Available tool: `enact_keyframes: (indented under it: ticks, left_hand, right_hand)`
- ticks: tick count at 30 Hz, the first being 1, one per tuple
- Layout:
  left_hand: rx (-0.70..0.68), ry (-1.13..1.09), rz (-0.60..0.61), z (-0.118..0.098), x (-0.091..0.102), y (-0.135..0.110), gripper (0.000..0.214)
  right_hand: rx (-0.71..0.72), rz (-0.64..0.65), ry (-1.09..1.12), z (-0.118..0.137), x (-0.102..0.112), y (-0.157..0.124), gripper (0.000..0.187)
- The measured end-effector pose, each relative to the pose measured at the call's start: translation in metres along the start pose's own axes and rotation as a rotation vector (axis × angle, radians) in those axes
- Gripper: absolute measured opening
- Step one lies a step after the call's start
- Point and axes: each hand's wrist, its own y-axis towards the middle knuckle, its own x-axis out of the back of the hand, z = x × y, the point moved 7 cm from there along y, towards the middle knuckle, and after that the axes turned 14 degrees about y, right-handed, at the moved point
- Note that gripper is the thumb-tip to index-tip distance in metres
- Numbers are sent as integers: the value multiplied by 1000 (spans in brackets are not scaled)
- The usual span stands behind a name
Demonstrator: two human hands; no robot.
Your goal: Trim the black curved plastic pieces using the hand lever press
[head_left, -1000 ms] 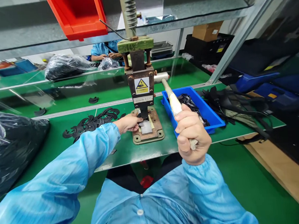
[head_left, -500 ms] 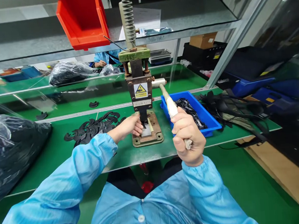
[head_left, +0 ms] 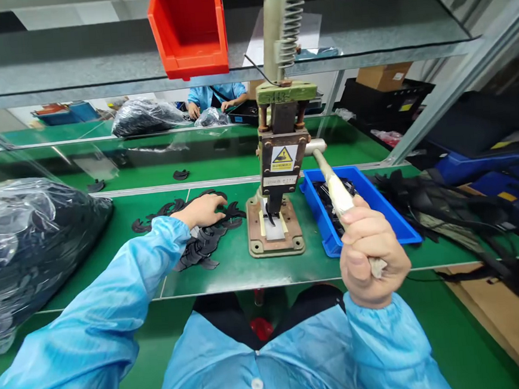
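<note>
A hand press [head_left: 284,156] with a hazard label stands on the green bench. My right hand [head_left: 372,251] is closed around its lever [head_left: 338,191], whose grip is wrapped in pale material. My left hand [head_left: 202,211] reaches over a pile of black curved pieces [head_left: 203,244] left of the press, fingers apart and low over the pile; its fingertips partly hide the pieces beneath. Under the press ram, a small black piece [head_left: 271,219] sticks out over the light metal plate [head_left: 274,230] on the base.
Right of the press stands a blue bin [head_left: 368,204] with black parts inside. A bag of dark parts [head_left: 35,254] fills the bench's left side. Above, a red bin [head_left: 191,38] hangs at the shelf. Black straps [head_left: 440,204] lie at right. A co-worker [head_left: 216,96] sits beyond.
My left hand has moved left from the press base to the pile of black pieces. My right hand stays on the lever. The whole view has shifted, so the press appears further right.
</note>
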Motion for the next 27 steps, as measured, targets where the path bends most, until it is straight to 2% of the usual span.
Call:
enact_keyframes:
  ticks: [3,5,6,9,13,19,23,27]
  left_hand:
    - [32,61,-4,-12,-4,15,53]
    - [153,64,49,-12,-7,27,52]
    - [228,55,82,-11,-8,31,58]
    - [382,-56,155,-12,-12,42,72]
    - [447,-233,169,-18,-17,54,62]
    - [466,-494,61,-20,-18,55,19]
    - [413,-726,26,-34,-16,38,27]
    - [327,-1143,112,-66,-16,21,35]
  right_hand:
    - [35,-9,-8,2,0,0,20]
    - [41,-10,-25,4,-1,0,22]
    - [43,-11,-32,4,-2,1,23]
    - [48,-16,-47,6,-2,1,23]
    - [45,-21,-57,5,0,1,20]
    - [62,-9,-49,5,-1,2,18]
    - [66,-9,-48,7,-4,3,20]
    - [63,-40,-51,6,-3,2,23]
